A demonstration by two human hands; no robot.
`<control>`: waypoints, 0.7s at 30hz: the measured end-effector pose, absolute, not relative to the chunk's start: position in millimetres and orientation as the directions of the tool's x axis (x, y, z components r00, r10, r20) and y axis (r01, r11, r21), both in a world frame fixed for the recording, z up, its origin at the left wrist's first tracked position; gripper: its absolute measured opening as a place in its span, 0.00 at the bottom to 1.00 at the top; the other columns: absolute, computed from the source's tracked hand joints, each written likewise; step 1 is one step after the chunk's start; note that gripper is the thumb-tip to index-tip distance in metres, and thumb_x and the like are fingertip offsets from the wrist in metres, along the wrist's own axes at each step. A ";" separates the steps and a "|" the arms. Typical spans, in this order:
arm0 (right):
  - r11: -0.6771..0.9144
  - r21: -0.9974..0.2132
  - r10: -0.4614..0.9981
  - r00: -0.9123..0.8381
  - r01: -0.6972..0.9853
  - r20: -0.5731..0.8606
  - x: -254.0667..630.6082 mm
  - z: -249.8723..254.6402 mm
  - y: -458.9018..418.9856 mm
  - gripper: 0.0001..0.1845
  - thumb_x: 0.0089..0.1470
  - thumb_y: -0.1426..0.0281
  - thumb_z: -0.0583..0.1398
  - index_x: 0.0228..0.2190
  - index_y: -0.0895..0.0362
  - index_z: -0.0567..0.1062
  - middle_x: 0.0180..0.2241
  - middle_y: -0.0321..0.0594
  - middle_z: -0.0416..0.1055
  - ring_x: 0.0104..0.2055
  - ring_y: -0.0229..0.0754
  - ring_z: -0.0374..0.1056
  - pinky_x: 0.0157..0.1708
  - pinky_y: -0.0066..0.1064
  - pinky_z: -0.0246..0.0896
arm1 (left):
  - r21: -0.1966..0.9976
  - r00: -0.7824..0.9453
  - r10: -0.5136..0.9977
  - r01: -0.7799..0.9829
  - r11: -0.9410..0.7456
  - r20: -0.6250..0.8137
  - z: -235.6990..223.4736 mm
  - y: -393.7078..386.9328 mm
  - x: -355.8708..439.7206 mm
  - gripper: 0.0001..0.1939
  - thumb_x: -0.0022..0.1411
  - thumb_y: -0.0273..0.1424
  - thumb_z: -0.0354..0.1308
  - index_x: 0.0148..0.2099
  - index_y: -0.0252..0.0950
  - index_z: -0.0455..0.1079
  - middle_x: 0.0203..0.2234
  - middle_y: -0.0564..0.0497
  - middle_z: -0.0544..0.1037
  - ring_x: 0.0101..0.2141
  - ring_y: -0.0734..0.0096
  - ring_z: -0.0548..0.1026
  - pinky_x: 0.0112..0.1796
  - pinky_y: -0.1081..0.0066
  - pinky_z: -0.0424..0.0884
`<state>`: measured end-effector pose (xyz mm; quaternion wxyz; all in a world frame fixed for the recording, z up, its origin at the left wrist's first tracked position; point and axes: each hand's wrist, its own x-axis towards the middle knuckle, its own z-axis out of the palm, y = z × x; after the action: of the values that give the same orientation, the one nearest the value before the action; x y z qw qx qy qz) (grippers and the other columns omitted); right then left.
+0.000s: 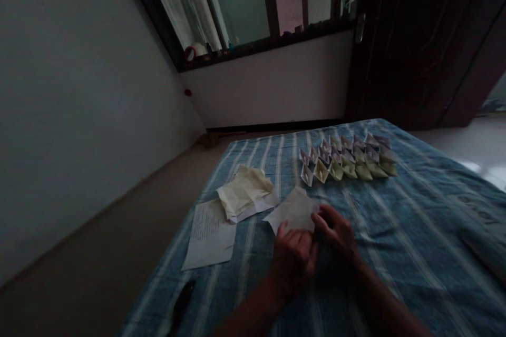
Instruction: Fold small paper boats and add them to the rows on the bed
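Observation:
A white sheet of paper (295, 209), partly folded, lies on the striped cloth in front of me. My left hand (293, 258) has its fingers curled over the paper's near edge. At the right edge, my right hand (337, 230) pinches the same paper between thumb and fingers. The paper's near side is hidden under my hands. Beyond it stand rows of folded paper boats (336, 170), white at the back and yellowish in front.
Creased yellowish papers (245, 190) lie left of my hands, overlapping a printed sheet (209, 237). A dark, long object (184, 300) rests near the left edge of the blue striped cloth (399, 253). A window sill (253, 48) with small items and a dark door (419, 47) stand behind.

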<state>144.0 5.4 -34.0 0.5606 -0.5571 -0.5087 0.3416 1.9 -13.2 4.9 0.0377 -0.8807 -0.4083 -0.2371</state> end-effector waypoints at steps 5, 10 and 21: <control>0.061 -0.985 0.901 0.415 0.163 0.125 148.1 -31.9 11.4 0.24 0.47 0.58 0.61 0.43 0.60 0.73 0.24 0.36 0.73 0.27 0.42 0.68 0.29 0.32 0.61 | 0.328 0.309 0.825 0.807 -0.491 0.473 14.1 23.4 -23.0 0.07 0.61 0.30 0.54 0.39 0.36 0.72 0.34 0.42 0.81 0.37 0.59 0.78 0.43 0.60 0.70; 0.056 -0.998 0.918 0.394 0.007 0.054 151.2 -32.8 12.7 0.23 0.44 0.61 0.63 0.43 0.57 0.74 0.25 0.35 0.74 0.30 0.44 0.70 0.31 0.33 0.62 | 0.559 0.097 0.950 0.788 -0.256 0.298 25.5 68.5 -51.5 0.08 0.57 0.29 0.55 0.37 0.33 0.74 0.33 0.43 0.81 0.36 0.60 0.79 0.39 0.64 0.72; -0.005 -0.866 0.936 0.303 -0.500 -0.181 162.5 -22.2 9.3 0.26 0.34 0.64 0.72 0.39 0.56 0.75 0.22 0.32 0.74 0.22 0.37 0.68 0.23 0.28 0.62 | 0.971 0.087 0.994 0.234 0.046 -0.069 3.6 70.9 -41.3 0.15 0.50 0.37 0.61 0.36 0.33 0.77 0.25 0.49 0.79 0.24 0.69 0.74 0.24 0.73 0.66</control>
<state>162.5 9.3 -22.2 0.6641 -0.4589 -0.2373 0.5405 -41.3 70.9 3.6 -0.4756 -0.5634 -0.5450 -0.3992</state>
